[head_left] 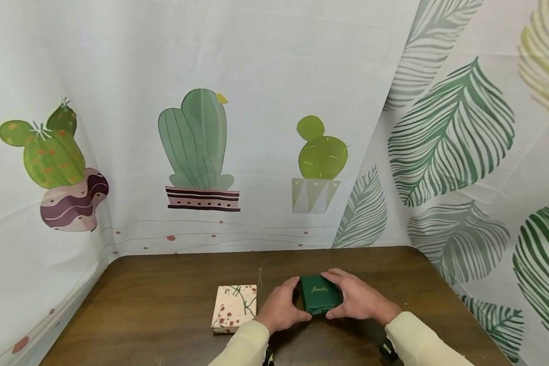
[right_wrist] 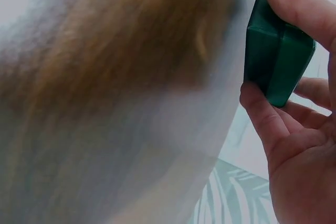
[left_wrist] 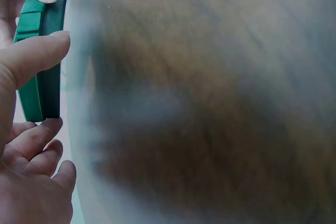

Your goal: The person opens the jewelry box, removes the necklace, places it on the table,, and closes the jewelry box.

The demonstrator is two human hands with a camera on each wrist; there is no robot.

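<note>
Left hand (head_left: 281,307) and right hand (head_left: 361,300) grasped a green box (head_left: 320,296) from opposite sides, each with its thumb against the near face and its other fingertips about the sides and far edge. Gold script on the box's upper face read "Jewelry", and the lid was closed. On the near face, seen from the left wrist, a ribbed catch (left_wrist: 33,6) lay between the two thumbs. The box was positioned slightly right of centre over a dark brown wooden table (head_left: 155,305); whether its base touched the wood could not be told. To its left, beyond the left hand, lay a cream box (head_left: 234,307) patterned with red blossoms and green branches, a thin cord (head_left: 260,278) extending near its far right corner. Pale yellow sleeves (head_left: 243,346) covered both forearms. Behind the table hung a white cloth (head_left: 265,56) printed with three potted cacti, with large leaves printed at right.
</note>
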